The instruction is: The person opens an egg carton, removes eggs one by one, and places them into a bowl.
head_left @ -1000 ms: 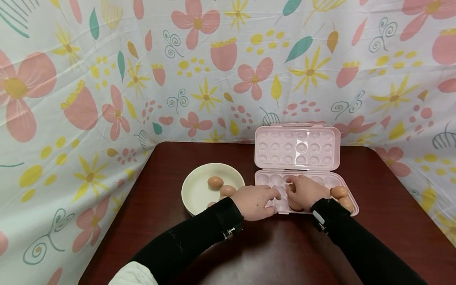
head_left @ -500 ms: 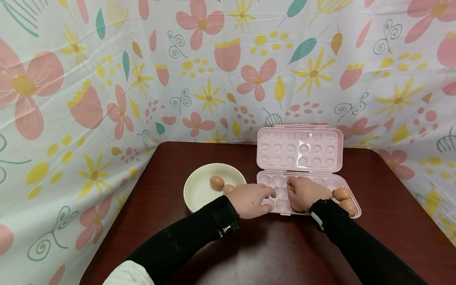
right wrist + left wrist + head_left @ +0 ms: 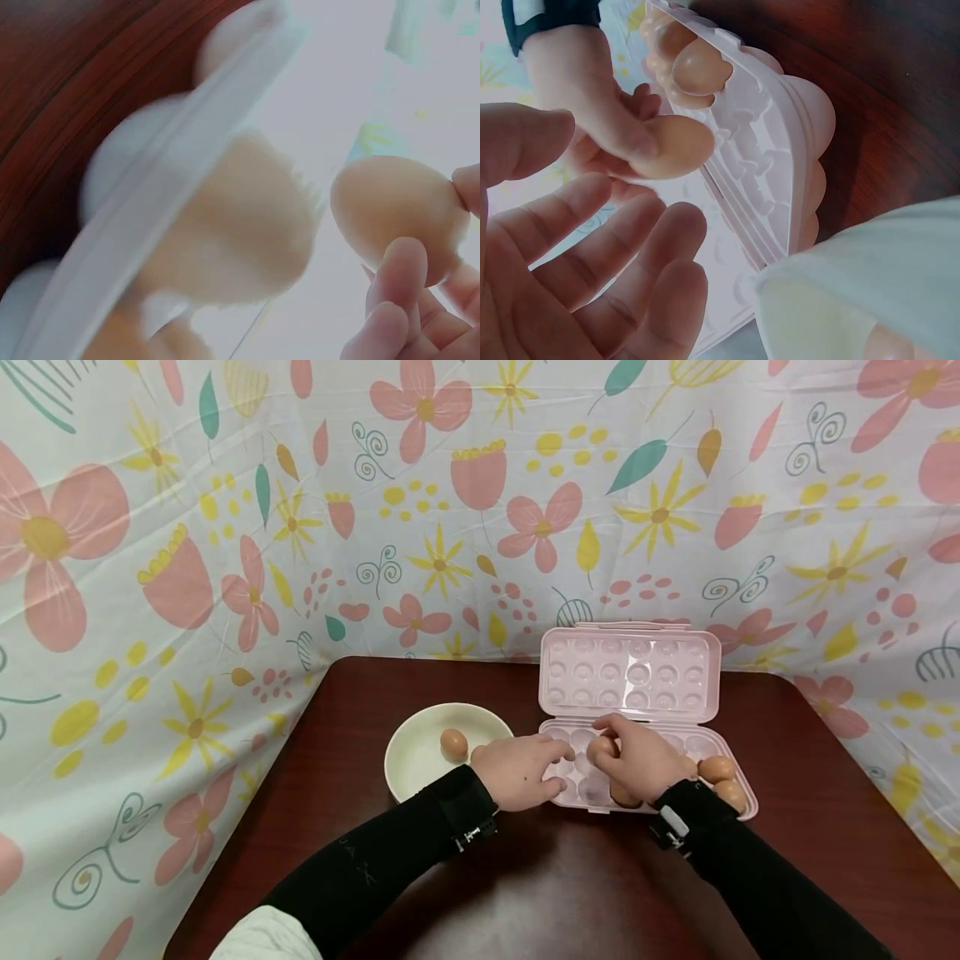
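My right hand pinches a brown egg between thumb and fingers, raised over the pink egg box. Several brown eggs sit in hollows at the box's right end, and another lies in the front row below my right hand. My left hand hovers between bowl and box, fingers spread and loosely bent, holding nothing. In the left wrist view its palm side shows beside the right hand with the egg. One egg is plain in the cream bowl; my left hand partly hides the bowl.
The box's hinged lid stands up behind it, close to the flowered cloth. All this rests on a dark red-brown table with rounded back corners.
My right hand has lifted a little from the box, and the egg in its fingers now shows. My left hand has drawn slightly left, towards the bowl.
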### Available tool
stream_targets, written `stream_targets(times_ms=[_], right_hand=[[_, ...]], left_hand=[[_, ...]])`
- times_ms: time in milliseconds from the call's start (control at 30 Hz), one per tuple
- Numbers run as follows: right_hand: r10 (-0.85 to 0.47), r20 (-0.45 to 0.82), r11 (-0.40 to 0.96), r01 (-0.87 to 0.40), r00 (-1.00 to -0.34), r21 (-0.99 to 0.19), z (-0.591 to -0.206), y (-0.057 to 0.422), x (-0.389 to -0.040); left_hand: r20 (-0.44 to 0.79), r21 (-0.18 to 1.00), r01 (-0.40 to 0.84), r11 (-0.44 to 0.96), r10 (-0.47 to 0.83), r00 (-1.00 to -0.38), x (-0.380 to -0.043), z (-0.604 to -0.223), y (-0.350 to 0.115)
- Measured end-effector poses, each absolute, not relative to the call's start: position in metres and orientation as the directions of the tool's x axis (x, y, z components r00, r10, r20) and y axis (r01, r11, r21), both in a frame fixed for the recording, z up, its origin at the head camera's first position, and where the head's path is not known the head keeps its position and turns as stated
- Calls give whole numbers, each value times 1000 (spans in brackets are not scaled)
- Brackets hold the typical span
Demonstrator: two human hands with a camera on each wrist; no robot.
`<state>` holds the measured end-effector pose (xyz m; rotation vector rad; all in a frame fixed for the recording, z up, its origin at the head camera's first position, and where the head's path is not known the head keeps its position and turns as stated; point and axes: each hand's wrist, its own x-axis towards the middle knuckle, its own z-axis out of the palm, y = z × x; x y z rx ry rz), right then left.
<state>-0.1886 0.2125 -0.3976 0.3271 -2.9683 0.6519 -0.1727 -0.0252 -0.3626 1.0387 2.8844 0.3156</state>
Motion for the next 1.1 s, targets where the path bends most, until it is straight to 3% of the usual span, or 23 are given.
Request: stream_targets(times_ms=[200, 633, 1100], right_hand=[[-250, 181, 800, -308, -951, -515, -388, 191, -179], [-324, 196, 672, -371, -925, -641, -385, 167, -168], [-388, 128, 523, -332, -913, -785, -385, 152, -165]], left_hand=[[100, 220, 655, 723, 651, -753, -175, -362, -28], [146, 197, 675, 711, 659, -737, -174, -361, -30], [131, 160, 683, 713, 670, -731, -172, -358, -39]])
